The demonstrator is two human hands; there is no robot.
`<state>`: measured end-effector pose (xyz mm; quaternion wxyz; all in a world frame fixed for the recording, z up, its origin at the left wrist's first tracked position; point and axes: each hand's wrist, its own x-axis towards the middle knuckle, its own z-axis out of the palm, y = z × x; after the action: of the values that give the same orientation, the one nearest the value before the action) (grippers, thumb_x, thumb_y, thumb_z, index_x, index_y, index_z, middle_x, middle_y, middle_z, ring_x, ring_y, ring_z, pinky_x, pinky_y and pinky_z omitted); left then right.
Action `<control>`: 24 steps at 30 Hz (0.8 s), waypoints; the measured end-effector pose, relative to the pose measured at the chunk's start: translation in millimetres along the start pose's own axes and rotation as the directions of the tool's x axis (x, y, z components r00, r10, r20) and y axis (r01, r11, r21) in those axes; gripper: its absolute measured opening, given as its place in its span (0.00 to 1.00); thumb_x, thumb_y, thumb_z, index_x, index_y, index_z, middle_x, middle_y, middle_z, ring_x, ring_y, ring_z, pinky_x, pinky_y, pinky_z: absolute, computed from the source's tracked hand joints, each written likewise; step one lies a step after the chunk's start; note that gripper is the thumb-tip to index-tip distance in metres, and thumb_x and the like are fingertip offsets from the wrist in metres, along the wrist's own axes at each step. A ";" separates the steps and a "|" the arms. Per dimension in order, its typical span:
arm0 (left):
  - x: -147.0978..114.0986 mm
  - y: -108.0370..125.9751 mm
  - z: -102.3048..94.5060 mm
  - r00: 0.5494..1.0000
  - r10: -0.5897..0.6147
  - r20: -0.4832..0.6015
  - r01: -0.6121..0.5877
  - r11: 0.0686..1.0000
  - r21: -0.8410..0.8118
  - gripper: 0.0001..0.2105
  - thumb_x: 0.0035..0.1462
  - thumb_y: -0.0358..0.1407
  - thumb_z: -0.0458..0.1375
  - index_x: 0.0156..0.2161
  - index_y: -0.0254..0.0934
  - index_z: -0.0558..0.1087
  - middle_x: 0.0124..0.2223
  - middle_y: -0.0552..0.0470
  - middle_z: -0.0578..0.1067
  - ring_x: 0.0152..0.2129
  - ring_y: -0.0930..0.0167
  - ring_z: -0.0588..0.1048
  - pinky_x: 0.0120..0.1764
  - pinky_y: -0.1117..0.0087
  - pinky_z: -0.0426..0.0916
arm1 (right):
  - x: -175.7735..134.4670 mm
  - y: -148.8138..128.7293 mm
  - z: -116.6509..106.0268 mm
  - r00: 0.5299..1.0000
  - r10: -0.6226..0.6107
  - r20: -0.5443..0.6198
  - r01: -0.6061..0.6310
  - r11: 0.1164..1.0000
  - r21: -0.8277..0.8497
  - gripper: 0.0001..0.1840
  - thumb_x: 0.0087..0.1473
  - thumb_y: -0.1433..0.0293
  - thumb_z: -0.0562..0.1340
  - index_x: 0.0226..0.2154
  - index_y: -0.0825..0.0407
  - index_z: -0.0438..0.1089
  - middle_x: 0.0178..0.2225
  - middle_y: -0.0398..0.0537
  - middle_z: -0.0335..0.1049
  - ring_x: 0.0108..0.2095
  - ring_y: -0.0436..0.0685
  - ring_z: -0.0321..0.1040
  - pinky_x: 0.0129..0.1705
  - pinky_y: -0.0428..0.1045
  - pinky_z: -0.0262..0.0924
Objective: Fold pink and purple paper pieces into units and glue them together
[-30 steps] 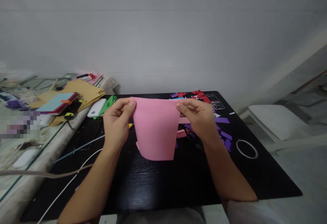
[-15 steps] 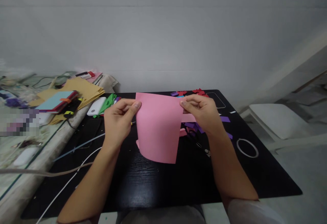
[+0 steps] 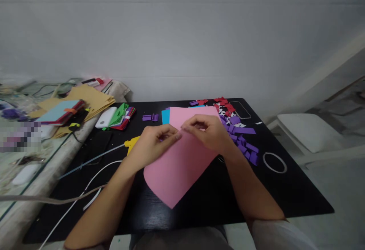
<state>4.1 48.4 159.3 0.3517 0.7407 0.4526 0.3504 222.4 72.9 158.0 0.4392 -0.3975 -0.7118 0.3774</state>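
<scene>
A sheet of pink paper (image 3: 176, 174) hangs curved in front of me, its lower corner pointing down over the black table. My left hand (image 3: 156, 143) pinches the sheet near its upper edge, thumb against fingers. Close beside it, my right hand (image 3: 205, 130) pinches the paper too, fingertips almost touching those of the left. More pink paper (image 3: 194, 113) shows behind my hands, overlapping a blue sheet (image 3: 165, 117); where the pink areas separate is hard to make out. A yellow glue gun (image 3: 131, 143) is partly hidden behind my left wrist.
Purple paper pieces (image 3: 245, 143) and red scraps (image 3: 224, 105) lie to the right on the black table (image 3: 288, 196), near a pale ring (image 3: 275, 163). Folded coloured bundles (image 3: 122, 117) sit at the back left. A white cable (image 3: 71, 210) crosses the left side. A white stool (image 3: 302, 132) stands right.
My hands have come together from the sheet's two upper corners to near its middle. The pink paper has turned, its lower corner now pointing down. The purple pieces and yellow glue gun show more.
</scene>
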 end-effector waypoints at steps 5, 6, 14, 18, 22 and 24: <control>1.0 -14.1 -33.4 0.997 -0.076 0.016 0.077 0.996 -0.042 0.14 0.62 0.47 0.65 0.31 0.39 0.79 0.27 0.53 0.76 0.24 0.71 0.73 0.26 0.72 0.63 | 10.4 15.3 -36.6 0.922 0.048 -0.383 -0.015 0.996 0.089 0.06 0.54 0.64 0.72 0.30 0.48 0.80 0.33 0.47 0.82 0.38 0.58 0.78 0.45 0.54 0.72; 1.9 -17.0 -39.6 0.996 -0.084 -0.017 0.082 0.993 -0.088 0.14 0.60 0.46 0.67 0.30 0.39 0.78 0.27 0.52 0.76 0.24 0.71 0.74 0.27 0.72 0.65 | 11.6 17.8 -42.8 0.897 0.071 -0.437 -0.018 0.992 0.125 0.06 0.54 0.64 0.72 0.30 0.48 0.80 0.33 0.46 0.82 0.38 0.57 0.78 0.45 0.54 0.72; 12.0 -24.9 -37.8 0.838 0.013 -0.545 -0.084 0.991 -0.106 0.07 0.60 0.39 0.66 0.34 0.40 0.75 0.30 0.55 0.74 0.25 0.73 0.69 0.30 0.71 0.64 | 2.6 18.2 -58.8 0.955 0.244 0.169 -0.220 0.964 -0.150 0.09 0.56 0.61 0.72 0.31 0.49 0.80 0.32 0.47 0.81 0.32 0.56 0.77 0.37 0.51 0.71; 6.0 -17.3 -24.5 0.973 0.128 -0.193 -0.123 0.992 0.035 0.07 0.66 0.41 0.62 0.38 0.39 0.76 0.32 0.55 0.76 0.28 0.72 0.73 0.32 0.72 0.65 | -1.8 10.5 -23.8 0.974 0.061 0.219 -0.030 0.989 -0.142 0.23 0.52 0.61 0.76 0.50 0.46 0.78 0.53 0.51 0.80 0.52 0.62 0.78 0.54 0.55 0.72; -1.7 -7.8 -14.5 0.977 0.214 0.006 -0.213 0.974 0.079 0.07 0.70 0.39 0.60 0.41 0.40 0.76 0.34 0.56 0.79 0.30 0.74 0.75 0.36 0.73 0.68 | -1.6 5.4 13.8 0.974 -0.023 0.224 0.004 0.996 0.084 0.24 0.52 0.60 0.76 0.50 0.48 0.76 0.45 0.47 0.81 0.44 0.58 0.77 0.47 0.52 0.73; -3.2 -6.4 -15.0 0.979 0.205 -0.002 -0.204 0.976 0.078 0.06 0.69 0.40 0.61 0.43 0.40 0.77 0.35 0.55 0.80 0.31 0.74 0.77 0.36 0.74 0.69 | -0.6 5.9 17.7 0.985 0.026 0.173 -0.044 0.994 0.104 0.17 0.52 0.60 0.75 0.42 0.49 0.77 0.35 0.44 0.78 0.36 0.55 0.74 0.37 0.49 0.70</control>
<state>-12.2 50.8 160.9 0.2826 0.7947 0.3889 0.3705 207.5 71.3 146.8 0.3904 -0.3518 -0.7186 0.4555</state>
